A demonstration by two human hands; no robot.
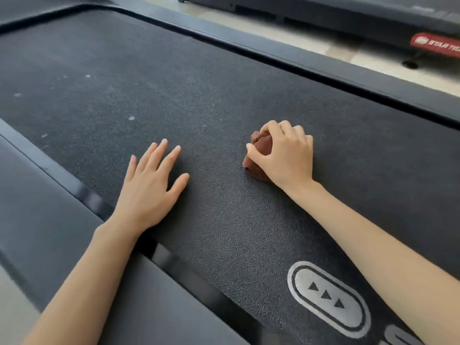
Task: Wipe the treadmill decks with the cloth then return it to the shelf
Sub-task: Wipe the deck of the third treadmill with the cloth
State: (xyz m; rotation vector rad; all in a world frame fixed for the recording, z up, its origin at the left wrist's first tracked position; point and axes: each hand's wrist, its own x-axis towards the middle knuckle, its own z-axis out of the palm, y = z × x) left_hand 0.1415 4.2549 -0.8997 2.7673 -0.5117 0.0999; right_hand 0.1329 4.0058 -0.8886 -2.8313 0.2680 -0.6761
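Right hand (286, 155) clenches the balled brown cloth (258, 145) on the treadmill belt (224, 83), mid-deck. Left hand (151, 188) lies flat, fingers spread, grasping nothing (bracing). Pale specks (131, 118) sit far left: press firmly, sweep overlapping strokes toward them.

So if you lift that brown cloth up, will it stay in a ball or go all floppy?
Probably floppy. The brown cloth is scrunched into folds under the right hand, so it looks soft, not stiff. It likely weighs little, since it bunches small enough for one hand to cover most of it. On the rough treadmill belt it would probably drag rather than slide.
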